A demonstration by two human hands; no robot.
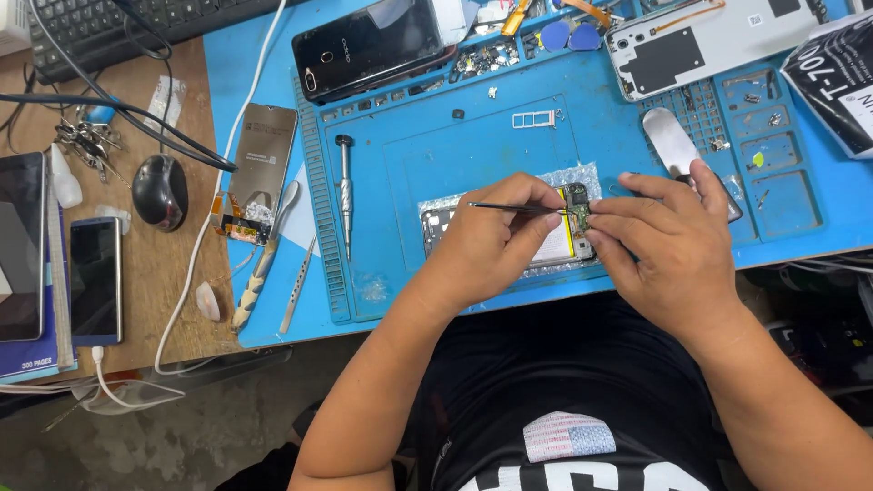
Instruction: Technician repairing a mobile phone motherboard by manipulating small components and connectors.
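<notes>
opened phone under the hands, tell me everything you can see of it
The opened phone lies flat, back cover off, on bubble wrap on the blue mat. A pale battery with a yellow edge and a green board show. The left hand holds thin tweezers to the board; the right hand steadies its end.

Your left hand (496, 238) covers most of the opened phone (571, 238), and your right hand (668, 245) hides its right end. The tweezers' (518, 208) tips are too fine to tell what they touch. The keyboard (118, 27) and the white phone shell (709, 41) run off the top edge; the tablet (20, 245) is cut by the left edge.
</notes>
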